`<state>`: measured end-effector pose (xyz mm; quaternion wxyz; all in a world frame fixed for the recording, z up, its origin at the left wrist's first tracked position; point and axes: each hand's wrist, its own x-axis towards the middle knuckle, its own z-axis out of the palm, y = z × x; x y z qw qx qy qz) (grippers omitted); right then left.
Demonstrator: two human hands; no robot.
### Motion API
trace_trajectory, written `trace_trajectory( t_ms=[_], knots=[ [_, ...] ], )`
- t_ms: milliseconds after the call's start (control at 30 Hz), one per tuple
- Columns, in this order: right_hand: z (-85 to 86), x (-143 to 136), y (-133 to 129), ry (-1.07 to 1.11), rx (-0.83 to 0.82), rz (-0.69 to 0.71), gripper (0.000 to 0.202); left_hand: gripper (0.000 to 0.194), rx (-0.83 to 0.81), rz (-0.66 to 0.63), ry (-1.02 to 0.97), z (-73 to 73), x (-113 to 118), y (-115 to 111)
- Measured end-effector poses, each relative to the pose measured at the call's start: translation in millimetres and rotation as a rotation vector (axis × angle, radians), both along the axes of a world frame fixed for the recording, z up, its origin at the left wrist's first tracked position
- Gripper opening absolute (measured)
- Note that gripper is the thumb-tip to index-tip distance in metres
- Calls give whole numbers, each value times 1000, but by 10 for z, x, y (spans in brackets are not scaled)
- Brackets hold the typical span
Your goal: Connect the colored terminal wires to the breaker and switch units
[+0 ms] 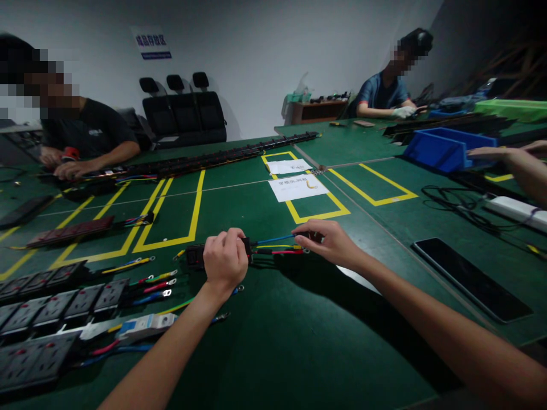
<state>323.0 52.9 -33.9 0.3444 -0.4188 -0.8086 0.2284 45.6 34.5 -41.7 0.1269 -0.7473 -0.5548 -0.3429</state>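
In the middle of the green table, a small black module [195, 255] lies under my left hand [226, 256], whose fingers are wrapped round it. Several coloured wires with ring terminals come out of its right side, among them a blue wire [273, 240] and a red wire [287, 251]. My right hand [327, 239] pinches the far end of the blue wire between thumb and fingers. The tips of the yellow and red wires lie just under that hand. Part of the module is hidden by my left hand.
Socket strips [55, 310] with loose wires lie at the left. A phone [470, 279], black cables [459, 208], a white power strip [519, 212] and a blue bin [440, 149] are at the right. Two people sit across; another person's hands reach in at the right edge.
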Motion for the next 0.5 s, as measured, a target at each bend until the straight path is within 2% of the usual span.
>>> trace_trajectory(
  t_ms=[267,500],
  knots=[
    [-7,-17,-8,-17,22,-11,25,28,-2,-9,0,3,4,3],
    [34,73,52,0,-30,-9,27,28,6,5,4,9,15,-7]
  ],
)
